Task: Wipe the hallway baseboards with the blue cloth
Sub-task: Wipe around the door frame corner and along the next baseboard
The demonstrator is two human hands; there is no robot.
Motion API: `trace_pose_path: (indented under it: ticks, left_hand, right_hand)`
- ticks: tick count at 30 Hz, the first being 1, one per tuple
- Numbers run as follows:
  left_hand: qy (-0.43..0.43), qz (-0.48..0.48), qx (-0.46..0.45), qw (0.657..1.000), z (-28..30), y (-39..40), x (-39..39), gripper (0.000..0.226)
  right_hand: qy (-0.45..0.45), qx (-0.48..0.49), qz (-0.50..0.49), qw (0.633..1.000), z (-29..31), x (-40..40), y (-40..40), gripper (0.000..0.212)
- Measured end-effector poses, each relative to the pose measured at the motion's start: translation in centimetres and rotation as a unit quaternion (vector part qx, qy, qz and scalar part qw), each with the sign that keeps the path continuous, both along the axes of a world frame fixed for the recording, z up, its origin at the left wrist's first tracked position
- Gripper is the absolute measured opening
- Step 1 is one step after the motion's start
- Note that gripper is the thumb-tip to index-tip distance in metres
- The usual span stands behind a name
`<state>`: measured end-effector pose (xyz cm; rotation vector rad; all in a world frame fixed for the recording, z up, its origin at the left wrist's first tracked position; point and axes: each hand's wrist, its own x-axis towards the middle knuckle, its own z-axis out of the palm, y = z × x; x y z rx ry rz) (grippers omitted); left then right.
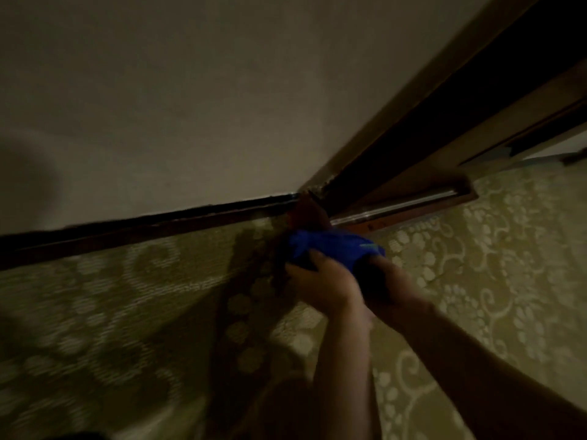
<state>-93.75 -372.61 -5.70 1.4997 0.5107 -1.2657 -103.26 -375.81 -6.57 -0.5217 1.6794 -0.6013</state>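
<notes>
The blue cloth (333, 246) is bunched just above the patterned carpet, close to where the dark wooden baseboard (143, 228) meets the door frame (397, 131). My left hand (317, 281) grips the cloth's near left part with curled fingers. My right hand (381, 274) is mostly hidden under the cloth's right side, and its wrist runs straight into the fabric. The view is dim and blurred.
A pale wall (190, 106) rises above the baseboard. A green floral carpet (476, 265) covers the floor. A metal-edged door threshold (406, 206) runs right from the corner, with a dark doorway behind it. My shadow falls on the carpet left of my arms.
</notes>
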Motion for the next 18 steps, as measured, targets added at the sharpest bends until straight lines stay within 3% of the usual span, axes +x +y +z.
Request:
trace_pose_path:
  ticks: [3,8,13,18]
  left_hand:
    - [-0.001,-0.008,0.039,0.999,-0.4,0.8,-0.5,0.057]
    - [-0.039,-0.031,0.029,0.998,-3.7,1.5,-1.3,0.057]
    - [-0.012,-0.042,-0.059,0.997,-8.2,0.6,-4.2,0.055]
    - [-0.046,0.024,0.032,0.998,-8.1,-1.1,-7.1,0.076]
  right_hand:
    - [0.057,0.019,0.064,0.996,5.1,-0.7,-0.1,0.023]
    - [0.103,0.064,0.179,0.976,-0.4,-1.1,-2.3,0.033]
    - [-0.042,0.028,0.132,0.99,-5.1,-5.0,-5.6,0.041]
    - [-0.146,0.041,0.052,0.987,-7.4,-6.4,-6.3,0.063]
